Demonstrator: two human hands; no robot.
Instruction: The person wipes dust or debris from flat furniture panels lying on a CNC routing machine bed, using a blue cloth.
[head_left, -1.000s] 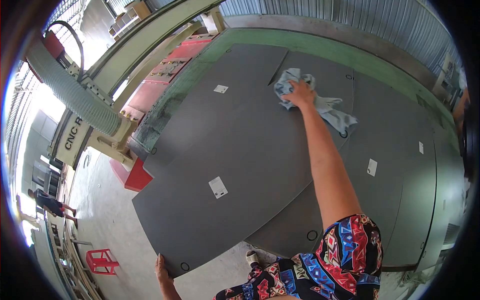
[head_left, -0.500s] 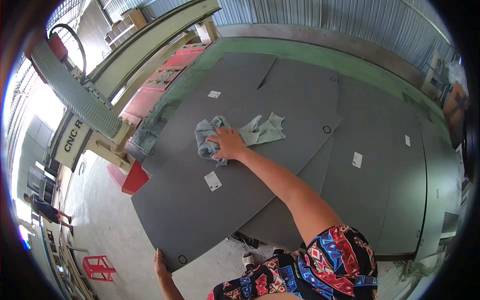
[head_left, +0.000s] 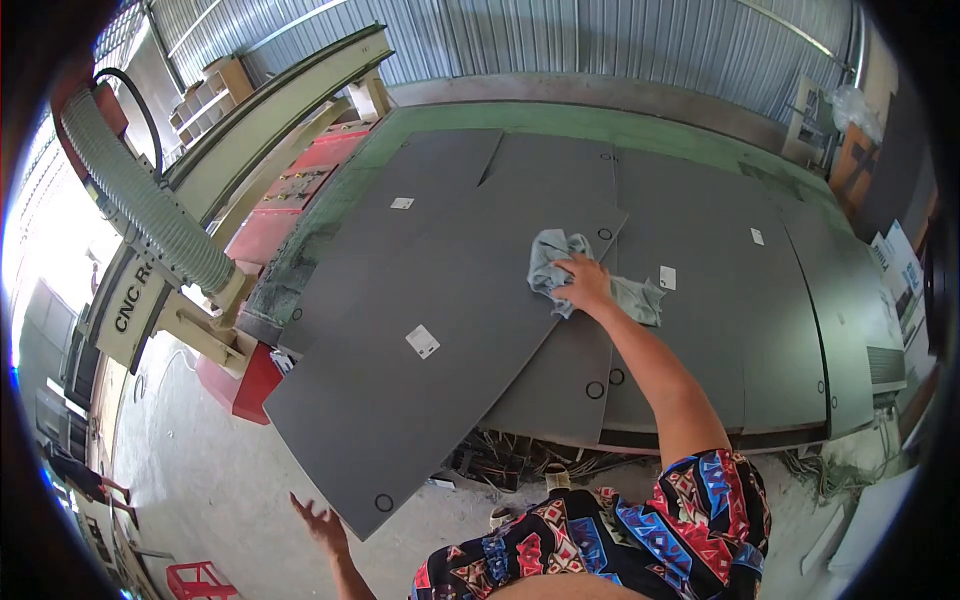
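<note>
My right hand [head_left: 584,284] presses a crumpled grey-blue rag [head_left: 549,262] onto the top dark grey panel [head_left: 440,280], close to its right edge. A loose end of the rag trails right, past that edge, over the neighbouring panel [head_left: 690,220]. Off the panel's near left corner, my left hand [head_left: 322,524] is open in the air, fingers spread, holding nothing. The top panel lies askew over other grey panels, its near corner jutting past the table. A white label [head_left: 422,342] and a black ring mark [head_left: 383,503] show on it.
Beneath the panels is a green machine bed [head_left: 440,118]. A CNC gantry [head_left: 280,110] with a ribbed hose [head_left: 140,190] stands at the left, above a red base [head_left: 250,385]. A red stool [head_left: 200,580] and another person [head_left: 80,470] are at far left.
My right hand has slid the rag rightward across the panel to its right edge. My left hand has come off the panel's near corner and opened. The view has shifted.
</note>
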